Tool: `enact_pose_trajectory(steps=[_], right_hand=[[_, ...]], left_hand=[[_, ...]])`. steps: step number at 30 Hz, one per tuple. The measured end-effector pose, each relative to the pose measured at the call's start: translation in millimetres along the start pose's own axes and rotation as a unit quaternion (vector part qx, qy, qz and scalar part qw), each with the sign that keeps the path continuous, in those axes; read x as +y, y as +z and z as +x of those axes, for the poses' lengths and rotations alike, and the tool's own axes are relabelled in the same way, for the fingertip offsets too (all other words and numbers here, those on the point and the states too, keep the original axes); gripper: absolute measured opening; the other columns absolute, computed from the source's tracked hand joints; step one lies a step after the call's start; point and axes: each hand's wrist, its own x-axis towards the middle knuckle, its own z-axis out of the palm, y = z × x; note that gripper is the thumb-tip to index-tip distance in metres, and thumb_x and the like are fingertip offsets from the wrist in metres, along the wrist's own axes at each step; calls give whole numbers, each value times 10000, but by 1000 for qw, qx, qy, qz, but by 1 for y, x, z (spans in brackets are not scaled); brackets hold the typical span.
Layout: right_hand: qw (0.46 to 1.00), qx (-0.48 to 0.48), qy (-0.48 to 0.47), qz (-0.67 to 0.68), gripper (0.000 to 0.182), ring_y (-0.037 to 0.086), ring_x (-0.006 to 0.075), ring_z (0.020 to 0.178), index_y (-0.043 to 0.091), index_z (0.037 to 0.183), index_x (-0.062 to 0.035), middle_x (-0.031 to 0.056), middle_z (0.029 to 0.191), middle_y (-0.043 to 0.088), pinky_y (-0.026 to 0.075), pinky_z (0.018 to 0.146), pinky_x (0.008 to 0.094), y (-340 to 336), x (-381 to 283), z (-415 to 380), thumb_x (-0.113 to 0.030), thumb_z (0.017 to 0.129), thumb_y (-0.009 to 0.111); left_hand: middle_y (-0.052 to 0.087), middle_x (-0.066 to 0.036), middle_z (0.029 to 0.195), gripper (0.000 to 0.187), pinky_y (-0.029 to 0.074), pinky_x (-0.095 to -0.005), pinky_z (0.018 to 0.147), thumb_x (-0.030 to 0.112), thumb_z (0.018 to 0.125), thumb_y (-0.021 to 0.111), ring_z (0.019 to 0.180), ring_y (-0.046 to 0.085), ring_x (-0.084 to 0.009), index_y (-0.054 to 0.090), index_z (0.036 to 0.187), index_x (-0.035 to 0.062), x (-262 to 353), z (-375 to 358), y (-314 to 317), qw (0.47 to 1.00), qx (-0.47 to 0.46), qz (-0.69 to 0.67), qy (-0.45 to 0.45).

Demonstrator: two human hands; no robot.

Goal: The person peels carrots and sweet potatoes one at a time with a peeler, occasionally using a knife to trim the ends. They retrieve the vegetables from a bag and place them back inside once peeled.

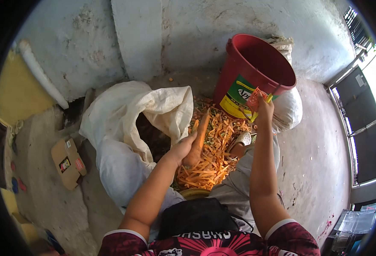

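My left hand (183, 149) is wrapped round a large carrot (201, 132), which tilts up and away from me. Part of the carrot's side is bright orange, and its thick lower end is duller. Higher and to the right, my right hand (265, 110) grips a peeler (254, 112) with yellow parts; something orange-red shows at its top, and its blade is hard to make out. Peeler and carrot are apart. Below both hands, a heap of orange peelings (209, 170) with green bits lies between my legs.
An open white sack (111, 115) stands left of the peelings. Behind them is a red bucket (256, 64) with a green and yellow label, a stuffed white sack (292, 111) beside it. Cardboard (68, 162) lies on the left floor. A yellow rim (195, 193) shows near my lap.
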Motion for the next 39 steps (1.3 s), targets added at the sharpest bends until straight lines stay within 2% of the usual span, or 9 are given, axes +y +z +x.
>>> enact_pose_trajectory(steps=[5,6,7,10,14,17,22,31,39], right_hand=[[961,-200,181,68,206,492,163,520,509,908,-48,37,655,536,425,502,277,29,2,-56,-224,803,496],[913,-229,20,-336,225,506,183,547,509,900,-31,65,672,545,422,511,300,35,26,-65,-233,801,500],[691,-214,-144,-675,246,520,203,574,510,892,-15,93,690,554,418,521,322,37,58,-68,-242,799,503],[920,-231,-8,-316,282,527,243,595,507,862,17,127,691,561,402,536,353,37,91,-71,-254,787,526],[928,-141,21,-344,262,496,211,519,506,766,9,82,613,533,367,491,329,47,62,-89,-249,792,539],[977,-81,195,8,276,439,133,480,483,706,-20,37,544,468,334,453,288,52,43,-94,-272,814,515],[980,-48,187,44,292,470,105,783,525,977,-11,22,854,524,378,677,258,61,23,-108,-261,826,513],[948,-70,240,198,160,549,146,607,483,910,-34,35,765,551,456,488,260,72,12,-127,-170,827,499],[989,-58,-25,-130,212,495,152,555,518,783,22,77,625,535,395,531,282,102,-15,-164,-177,837,468]], left_hand=[[541,-75,787,438,453,-276,574,411,842,397,651,539,-152,464,1035,25,-1,17,-16,997,50,-55,19],[543,-77,784,445,454,-277,572,418,839,399,653,541,-154,464,1037,26,3,16,-16,997,52,-54,16],[545,-79,781,452,454,-278,569,425,836,400,656,543,-155,464,1038,26,5,15,-17,997,55,-52,14],[550,-80,772,450,455,-288,541,433,830,405,642,542,-156,468,1028,34,10,14,-17,996,57,-65,25],[552,-74,776,412,457,-287,518,413,836,402,621,539,-158,476,1006,45,1,21,-27,997,22,-77,-8],[550,-63,768,385,461,-282,518,398,839,405,613,540,-157,479,989,51,3,15,-15,996,52,-70,18],[546,-37,760,343,469,-266,546,373,843,408,616,542,-140,494,976,69,-2,21,-16,992,39,-121,13],[569,-45,819,315,477,-273,588,337,867,361,659,564,-143,504,987,83,4,13,-4,984,18,-176,-2],[582,-65,800,369,485,-345,533,363,875,300,646,574,-179,526,955,82,-5,22,-9,975,-86,-204,-31]])
